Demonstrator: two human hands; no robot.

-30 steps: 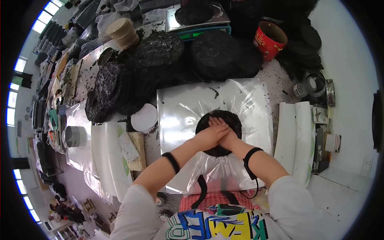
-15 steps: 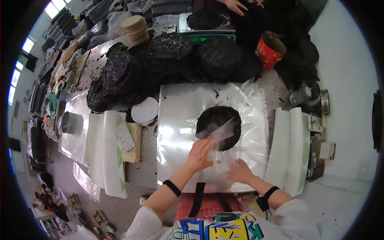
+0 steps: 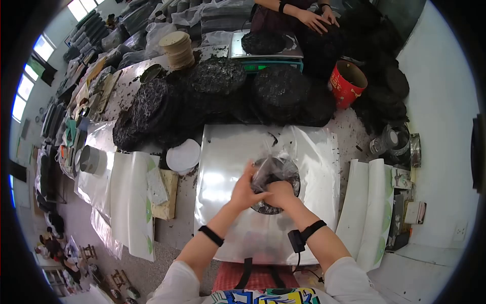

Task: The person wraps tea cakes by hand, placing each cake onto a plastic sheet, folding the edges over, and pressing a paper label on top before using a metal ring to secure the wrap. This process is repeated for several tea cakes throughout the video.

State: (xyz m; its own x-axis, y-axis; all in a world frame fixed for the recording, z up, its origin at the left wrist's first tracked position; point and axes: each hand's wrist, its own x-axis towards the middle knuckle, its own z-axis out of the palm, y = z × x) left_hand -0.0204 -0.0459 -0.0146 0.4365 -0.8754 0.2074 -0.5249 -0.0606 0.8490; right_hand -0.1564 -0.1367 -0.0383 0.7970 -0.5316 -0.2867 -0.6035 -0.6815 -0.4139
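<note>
A round, flat black cake point(image 3: 292, 172) of matted dark material lies partly wrapped in clear plastic film point(image 3: 267, 161) on a sheet-covered work surface point(image 3: 223, 152). My left hand point(image 3: 246, 187) is at the cake's left edge, its fingers spread and the thumb reaching over the near side. My right hand point(image 3: 280, 195) rests on top of the cake with its fingers curled down and bunched. What those fingertips hold, if anything, is hidden. Crumpled film stands up over the cake's far left part, just beyond both hands.
Stacked black cakes point(image 3: 281, 91) line the far side, before a scale point(image 3: 238, 48). A red bucket point(image 3: 349, 81) stands at back right; a co-worker's hands point(image 3: 319, 21) are behind. White discs point(image 3: 183, 155), a metal ring point(image 3: 91, 158) and rolled sheets point(image 3: 129, 197) lie left.
My right hand has moved up and left onto the cake. The film is folded inward over it, and the cake now sits lower in view. My left hand's fingers have spread.
</note>
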